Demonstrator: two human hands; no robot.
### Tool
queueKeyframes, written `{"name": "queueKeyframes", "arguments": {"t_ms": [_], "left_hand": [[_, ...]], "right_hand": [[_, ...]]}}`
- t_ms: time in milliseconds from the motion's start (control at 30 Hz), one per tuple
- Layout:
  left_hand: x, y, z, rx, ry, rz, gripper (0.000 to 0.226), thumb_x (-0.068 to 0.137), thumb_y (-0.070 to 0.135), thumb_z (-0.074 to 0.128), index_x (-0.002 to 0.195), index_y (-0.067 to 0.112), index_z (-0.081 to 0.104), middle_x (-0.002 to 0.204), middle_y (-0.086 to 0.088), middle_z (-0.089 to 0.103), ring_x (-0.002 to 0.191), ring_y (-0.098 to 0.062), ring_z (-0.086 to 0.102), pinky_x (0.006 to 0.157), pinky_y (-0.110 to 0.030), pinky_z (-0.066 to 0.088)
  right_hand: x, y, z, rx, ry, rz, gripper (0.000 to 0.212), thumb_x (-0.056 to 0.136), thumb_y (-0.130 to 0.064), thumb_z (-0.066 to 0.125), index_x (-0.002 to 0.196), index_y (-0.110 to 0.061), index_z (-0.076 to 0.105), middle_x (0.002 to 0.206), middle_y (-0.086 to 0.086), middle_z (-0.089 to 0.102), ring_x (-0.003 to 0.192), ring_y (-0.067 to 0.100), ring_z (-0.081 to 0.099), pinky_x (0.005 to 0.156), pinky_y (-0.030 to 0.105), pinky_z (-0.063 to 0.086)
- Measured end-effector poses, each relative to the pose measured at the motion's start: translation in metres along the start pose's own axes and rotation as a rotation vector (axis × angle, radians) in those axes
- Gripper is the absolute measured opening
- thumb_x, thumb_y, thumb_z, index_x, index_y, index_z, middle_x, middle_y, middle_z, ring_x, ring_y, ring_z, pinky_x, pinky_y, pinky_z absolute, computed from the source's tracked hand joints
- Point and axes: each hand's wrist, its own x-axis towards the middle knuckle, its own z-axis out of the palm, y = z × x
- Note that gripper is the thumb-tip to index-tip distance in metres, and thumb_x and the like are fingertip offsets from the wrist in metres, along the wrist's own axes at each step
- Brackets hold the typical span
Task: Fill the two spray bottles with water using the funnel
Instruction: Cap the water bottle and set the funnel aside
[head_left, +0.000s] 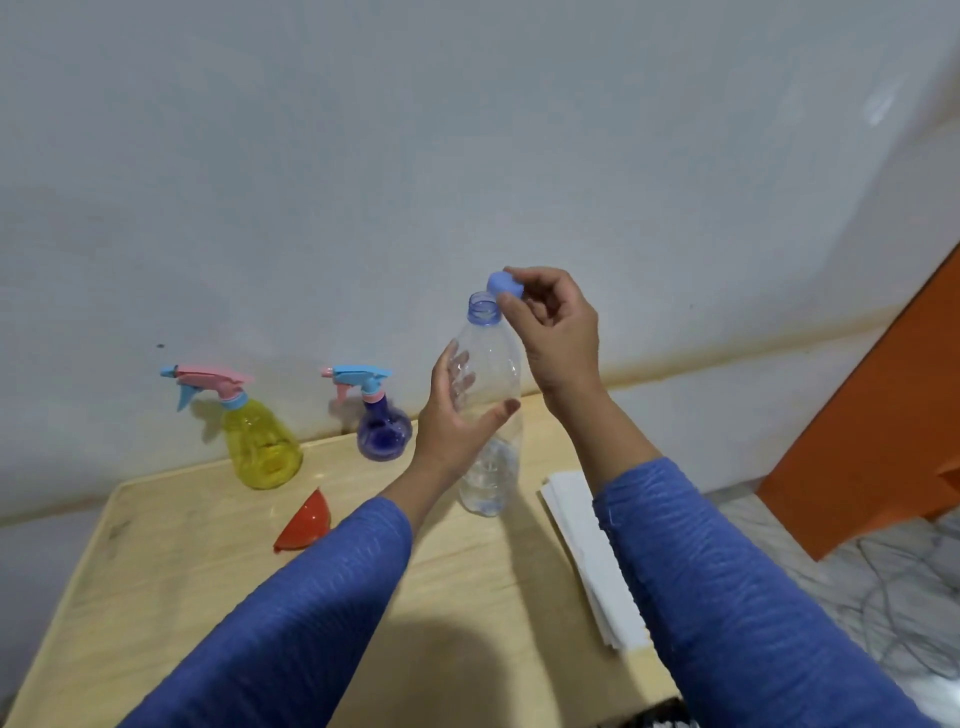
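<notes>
Holding the clear water bottle upright above the table, the left hand had its fingers wrapped round the bottle's middle, thumb across the near side. The right hand pinched the blue cap between thumb and fingertips, just beside and slightly above the open neck; cap and neck were apart. Some water sat in the lower part of the bottle; its exact level was hard to read through the clear plastic.

Yellow spray bottle stood at the table's far left, its pink-and-blue trigger head screwed on. Blue spray bottle stood nearer the middle by the wall, its trigger head also on. Neither showed a clear waterline. Red funnel lay on its side on the table in front of them, touching neither. A folded white cloth or paper lay along the right edge.

Judged progress: very early. Only the water source appeared opened. Left to do: remove both spray heads, seat the funnel, pour into each, refit the heads.
</notes>
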Motion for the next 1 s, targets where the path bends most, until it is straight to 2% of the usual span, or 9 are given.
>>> {"name": "queueKeyframes", "arguments": {"t_ms": [100,233,333,467,567,633,767,933,1000], "left_hand": [[0.001,0.0,-0.002,-0.011,-0.017,-0.007,0.095,0.071,0.031,0.079,0.146,0.029,0.02,0.14,0.011,0.038,0.129,-0.013,0.044,0.11,-0.04,0.038],[0.002,0.001,-0.003,-0.004,-0.03,-0.019,0.102,0.065,0.043,0.081,0.146,0.03,0.019,0.139,0.013,0.037,0.128,-0.011,0.044,0.109,-0.038,0.038],[0.003,0.001,-0.003,0.0,-0.031,-0.012,0.104,0.063,0.048,0.08,0.146,0.031,0.019,0.139,0.012,0.037,0.127,-0.011,0.045,0.108,-0.037,0.039],[0.003,0.001,-0.002,-0.007,-0.027,-0.025,0.099,0.063,0.047,0.077,0.144,0.036,0.02,0.14,0.013,0.037,0.123,-0.003,0.046,0.108,-0.035,0.039],[0.001,0.001,-0.004,0.002,-0.025,-0.025,0.1,0.061,0.053,0.076,0.143,0.04,0.02,0.139,0.015,0.037,0.125,-0.004,0.046,0.108,-0.036,0.039],[0.001,0.0,-0.004,0.002,-0.023,-0.024,0.102,0.059,0.056,0.075,0.143,0.04,0.019,0.139,0.015,0.037,0.128,-0.007,0.045,0.108,-0.036,0.039],[0.001,0.0,-0.003,-0.011,-0.033,-0.025,0.101,0.059,0.055,0.075,0.143,0.041,0.02,0.14,0.015,0.037,0.127,-0.004,0.045,0.108,-0.036,0.039],[0.001,0.0,-0.004,-0.006,-0.023,-0.021,0.096,0.067,0.043,0.078,0.143,0.041,0.02,0.142,0.013,0.038,0.128,-0.006,0.045,0.108,-0.036,0.039],[0.001,0.0,-0.004,-0.004,-0.024,-0.019,0.097,0.066,0.044,0.078,0.144,0.04,0.02,0.141,0.013,0.038,0.127,-0.005,0.046,0.108,-0.034,0.04]], "right_hand": [[0.005,0.006,0.004,-0.128,-0.134,-0.029,0.022,0.084,-0.002,0.063,0.102,-0.014,0.062,0.108,0.003,0.067,0.096,0.013,0.064,0.089,0.028,0.052],[0.011,0.008,0.001,-0.197,-0.271,-0.015,0.039,0.088,-0.001,0.059,0.125,-0.011,0.057,0.12,0.006,0.06,0.105,0.013,0.06,0.094,0.02,0.048],[0.018,0.003,0.003,-0.28,-0.324,-0.021,0.041,0.087,-0.004,0.062,0.127,-0.012,0.057,0.119,0.005,0.053,0.103,0.009,0.057,0.093,0.015,0.047],[0.018,0.004,0.01,-0.289,-0.265,0.028,0.031,0.079,-0.016,0.074,0.107,-0.02,0.064,0.118,0.007,0.056,0.099,0.012,0.059,0.094,0.03,0.051],[0.018,0.005,0.007,-0.193,-0.359,0.133,0.043,0.084,-0.021,0.069,0.125,-0.021,0.055,0.126,0.003,0.055,0.105,0.006,0.056,0.091,0.018,0.048],[0.02,0.003,0.004,-0.181,-0.405,0.162,0.037,0.091,-0.02,0.06,0.128,-0.017,0.055,0.124,-0.002,0.057,0.103,0.0,0.056,0.084,0.009,0.046],[0.019,0.006,0.009,-0.228,-0.281,0.127,0.032,0.082,-0.021,0.072,0.107,-0.011,0.055,0.1,-0.006,0.06,0.085,0.0,0.057,0.078,0.016,0.046],[0.021,0.006,0.003,-0.124,-0.406,0.163,0.034,0.09,-0.017,0.062,0.122,-0.01,0.054,0.114,-0.006,0.058,0.095,-0.005,0.057,0.078,0.007,0.046],[0.02,0.007,0.004,-0.142,-0.376,0.138,0.025,0.089,-0.014,0.062,0.115,-0.011,0.06,0.108,-0.004,0.062,0.091,-0.001,0.059,0.079,0.01,0.047]]}}
